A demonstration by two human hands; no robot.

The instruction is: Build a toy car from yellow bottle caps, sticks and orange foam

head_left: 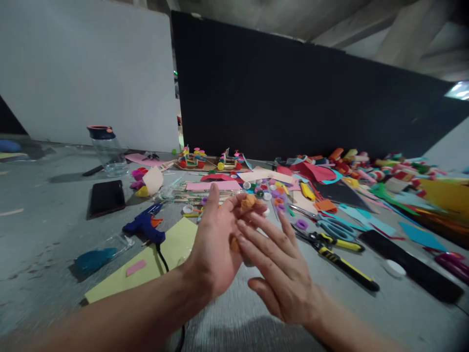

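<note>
Orange modelling clay shows as two small lumps: one lump (248,201) at the fingertips of my left hand (216,249), another lump (235,244) by its palm. My left hand is turned palm up with its thumb raised, and the clay lies on it. Over that palm, my right hand (280,264) lies nearly flat with its fingers stretched out, touching the left fingers. Part of the clay is hidden under the right fingers. Just beyond the hands are coloured bottle caps (267,196) and a pink paper strip (213,186).
To the left lie a blue glue gun (146,225), its cord, yellow paper (110,286), a phone (107,197) and a water bottle (110,156). Scissors (335,227) and yellow-black pliers (344,264) lie right. Two small stick vehicles (192,160) stand before the black panel (293,93).
</note>
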